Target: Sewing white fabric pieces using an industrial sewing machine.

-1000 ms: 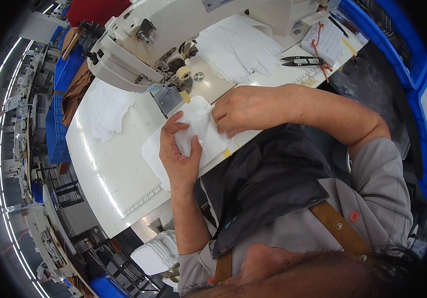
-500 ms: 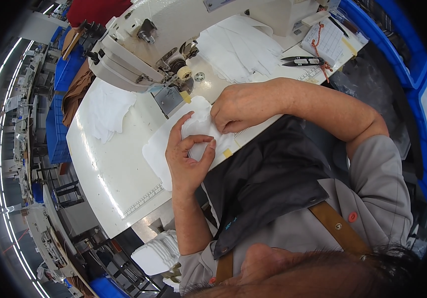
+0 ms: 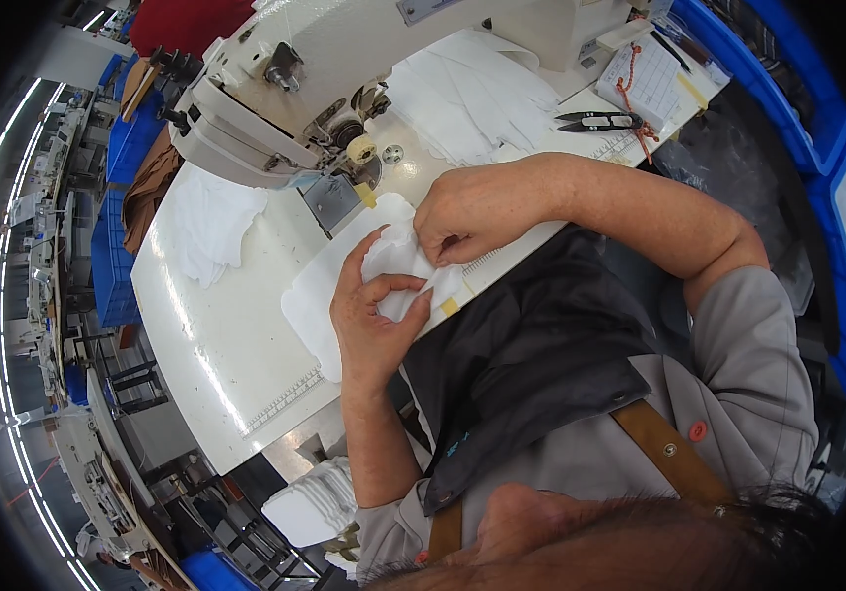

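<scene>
Nearest me, in front of the machine [image 3: 256,123], the left hand [image 3: 372,333] has its fingers narrow, thumb and forefinger tips almost meeting; I cannot tell whether cloth lies between. The right hand [image 3: 482,212] has its fingers closed on the cloth [image 3: 398,254], which lies puckered on the table [image 3: 201,340], just before the machine. I judge that uneven tension between the hands could skew its edge or set a crease, the material being thin. Right of the machine's head, a white pile [image 3: 472,94] could slide if brushed. Farther right, a forearm swing could knock the snips [image 3: 595,121].
</scene>
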Tool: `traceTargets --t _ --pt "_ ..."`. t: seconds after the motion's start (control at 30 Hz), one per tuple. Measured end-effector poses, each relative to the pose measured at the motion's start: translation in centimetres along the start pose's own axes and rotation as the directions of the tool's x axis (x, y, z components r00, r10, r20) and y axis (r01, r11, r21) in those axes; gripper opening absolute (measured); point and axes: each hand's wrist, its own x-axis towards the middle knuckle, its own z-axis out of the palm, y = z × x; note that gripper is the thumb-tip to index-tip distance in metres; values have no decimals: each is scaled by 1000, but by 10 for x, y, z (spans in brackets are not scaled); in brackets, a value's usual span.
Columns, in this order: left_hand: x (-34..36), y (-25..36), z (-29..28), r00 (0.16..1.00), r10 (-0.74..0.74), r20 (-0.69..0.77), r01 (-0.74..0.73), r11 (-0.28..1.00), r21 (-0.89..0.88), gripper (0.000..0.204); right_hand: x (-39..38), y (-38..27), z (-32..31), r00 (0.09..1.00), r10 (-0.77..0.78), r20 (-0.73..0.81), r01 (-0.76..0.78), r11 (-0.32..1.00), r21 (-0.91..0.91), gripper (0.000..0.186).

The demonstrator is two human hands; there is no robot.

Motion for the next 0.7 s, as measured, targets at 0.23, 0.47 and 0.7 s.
traceTargets --t 0.23,0.47,0.7 --pt "-1 -11 0 995 -36 -88 34 999 -24 16 -9 -3 0 932 88 -351 -42 990 137 9" --pt "2 -14 3 981 -60 -186 29 985 -168 20 -16 -17 12 970 -168 -178 134 973 -190 11" --pt "0 -2 0 996 -46 -79 39 996 -84 27 -9 -15 11 980 -189 -61 152 911 -384 9"
